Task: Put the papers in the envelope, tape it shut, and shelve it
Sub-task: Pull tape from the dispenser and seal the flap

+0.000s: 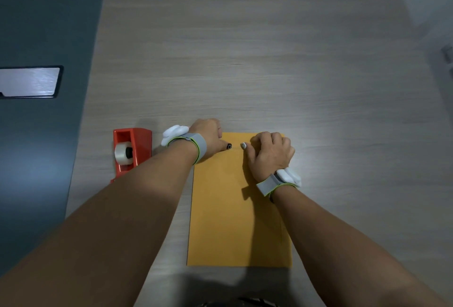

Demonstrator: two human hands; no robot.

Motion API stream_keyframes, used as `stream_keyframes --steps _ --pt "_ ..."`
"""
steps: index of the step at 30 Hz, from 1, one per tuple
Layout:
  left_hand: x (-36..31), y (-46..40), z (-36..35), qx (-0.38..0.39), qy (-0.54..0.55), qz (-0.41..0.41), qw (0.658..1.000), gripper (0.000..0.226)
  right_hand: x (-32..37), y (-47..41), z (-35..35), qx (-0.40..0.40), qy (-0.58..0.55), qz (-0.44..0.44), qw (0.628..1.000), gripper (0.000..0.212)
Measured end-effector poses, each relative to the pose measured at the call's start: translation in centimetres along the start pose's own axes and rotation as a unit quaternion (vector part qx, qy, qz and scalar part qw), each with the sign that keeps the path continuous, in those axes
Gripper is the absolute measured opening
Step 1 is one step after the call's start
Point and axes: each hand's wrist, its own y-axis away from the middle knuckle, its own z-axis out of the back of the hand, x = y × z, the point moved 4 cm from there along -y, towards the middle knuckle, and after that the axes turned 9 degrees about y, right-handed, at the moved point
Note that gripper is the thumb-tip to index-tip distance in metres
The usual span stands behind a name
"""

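A tan manila envelope point(232, 221) lies flat on the wooden table point(245, 49), its long side running away from me. My left hand point(208, 135) is at its far left corner and my right hand point(269, 154) at its far right. Both hands have their fingers curled over the far edge, with the thumbs lying on top and pointing at each other. No loose papers are in sight. A red tape dispenser point(139, 142) with a clear tape roll point(122, 153) stands just left of my left wrist.
The table's left edge runs diagonally past the dispenser, with a dark blue floor point(36, 24) beyond it. A shiny rectangular panel point(29, 82) lies on that floor. A pale wall and a small grey object point(447, 54) sit at the far right. No shelf is in view.
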Motion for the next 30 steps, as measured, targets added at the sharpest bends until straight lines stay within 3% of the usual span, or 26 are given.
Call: stream_keyframes --steps 2,5,10,16,25,30 --pt "0.0 0.0 0.1 0.01 0.009 0.001 1.0 0.03 -0.2 -0.3 0.1 0.008 -0.008 -0.008 1.0 0.037" --pt "0.0 0.0 0.3 0.018 0.02 -0.008 1.0 0.026 -0.3 -1.1 0.3 0.08 -0.016 -0.012 0.997 0.054" --pt "0.3 0.2 0.5 0.014 0.029 0.0 0.999 0.024 -0.8 -1.5 0.5 0.101 -0.089 -0.049 0.99 0.059" --pt "-0.6 0.4 -0.3 -0.035 0.021 0.033 0.999 0.049 -0.4 -1.7 0.6 0.136 -0.064 -0.07 0.986 0.08" --pt "0.6 0.4 0.7 -0.027 0.057 0.008 0.998 0.03 -0.8 -1.6 1.4 0.138 -0.104 -0.015 0.985 0.062" --pt "1.8 0.7 0.4 -0.033 0.055 -0.017 0.998 0.023 -0.9 -2.1 1.6 0.176 -0.096 0.017 0.979 0.048"
